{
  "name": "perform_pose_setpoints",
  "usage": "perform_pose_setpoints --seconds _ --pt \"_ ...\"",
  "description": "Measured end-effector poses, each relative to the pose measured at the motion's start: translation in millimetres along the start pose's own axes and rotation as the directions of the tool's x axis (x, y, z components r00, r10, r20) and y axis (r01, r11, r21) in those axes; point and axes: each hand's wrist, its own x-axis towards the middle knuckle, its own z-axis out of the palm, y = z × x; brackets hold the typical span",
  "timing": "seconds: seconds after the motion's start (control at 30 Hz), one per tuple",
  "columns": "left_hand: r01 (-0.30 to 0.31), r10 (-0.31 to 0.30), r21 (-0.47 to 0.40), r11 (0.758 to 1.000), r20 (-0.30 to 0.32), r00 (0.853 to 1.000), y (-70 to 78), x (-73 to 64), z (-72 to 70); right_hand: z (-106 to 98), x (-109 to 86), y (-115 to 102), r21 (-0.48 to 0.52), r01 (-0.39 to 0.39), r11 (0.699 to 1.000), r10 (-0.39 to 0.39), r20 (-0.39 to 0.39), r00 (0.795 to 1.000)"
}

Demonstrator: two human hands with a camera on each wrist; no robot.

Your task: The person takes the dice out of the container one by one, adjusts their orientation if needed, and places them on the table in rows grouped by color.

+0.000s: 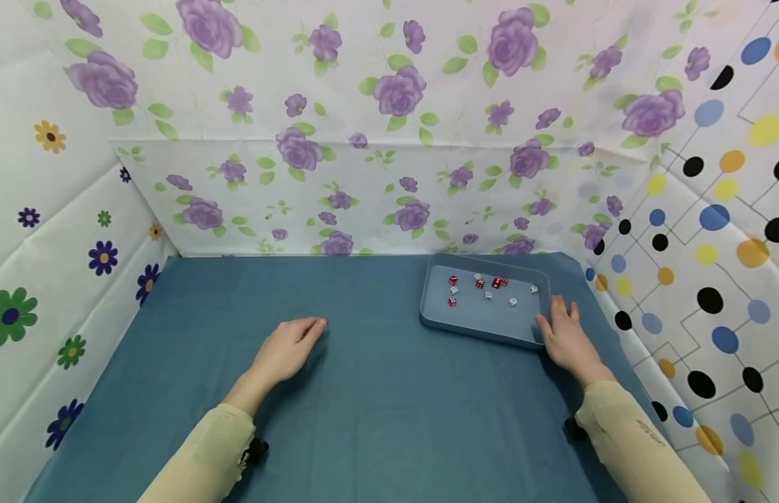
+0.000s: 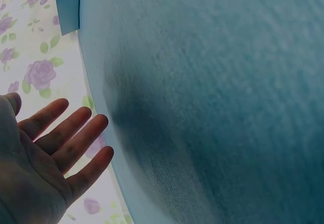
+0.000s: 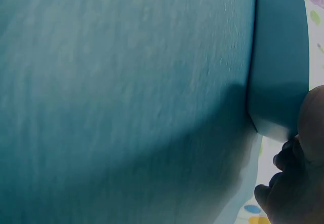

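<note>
A shallow blue-grey tray (image 1: pixel 483 330) lies toward the back right of the table, slightly angled. Scattered in it are several small dice, some red (image 1: pixel 497 283) and some white or clear (image 1: pixel 513 302). At the tray's right end, my right hand (image 1: pixel 571 342) holds the rim, thumb over the edge and the other fingers along the outside. In the right wrist view, the thumb (image 3: pixel 313 125) meets the corner of the tray wall (image 3: pixel 281 57). My left hand (image 1: pixel 287 351) hovers left of the tray with relaxed fingers and nothing in it; its palm shows in the left wrist view.
A blue cloth (image 1: pixel 376 405) covers the table. Behind it hangs a white sheet with purple flowers (image 1: pixel 398 91). Patterned sheets also stand at the left (image 1: pixel 24 258) and at the right (image 1: pixel 729 279), the right one close beside my right hand.
</note>
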Motion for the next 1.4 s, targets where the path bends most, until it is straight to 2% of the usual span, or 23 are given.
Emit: perform_pose_setpoints --seconds 0.37,0.7,0.93,1.17,1.4 --pt "0.000 0.000 -0.003 1.000 0.003 1.000 0.5 1.5 -0.4 9.2 8.9 -27.6 -0.059 0.002 0.998 -0.001 0.019 1.000" --pt "0.018 -0.018 -0.011 1.000 0.015 1.000 1.5 -5.1 4.0 24.1 13.9 -54.8 -0.120 0.072 0.990 -0.069 0.032 0.997" --pt "-0.013 0.013 -0.028 1.000 -0.003 1.000 3.1 0.9 2.4 28.1 25.3 -76.6 -0.156 0.098 0.983 -0.097 0.015 0.995" --pt "0.003 -0.003 -0.021 1.000 0.006 1.000 6.5 2.4 0.4 34.5 33.3 -94.6 -0.173 0.087 0.981 -0.082 0.037 0.996" --pt "0.006 -0.006 -0.017 1.000 0.009 1.000 7.7 3.6 3.8 42.4 34.3 -112.3 -0.177 0.080 0.981 -0.077 0.025 0.997"
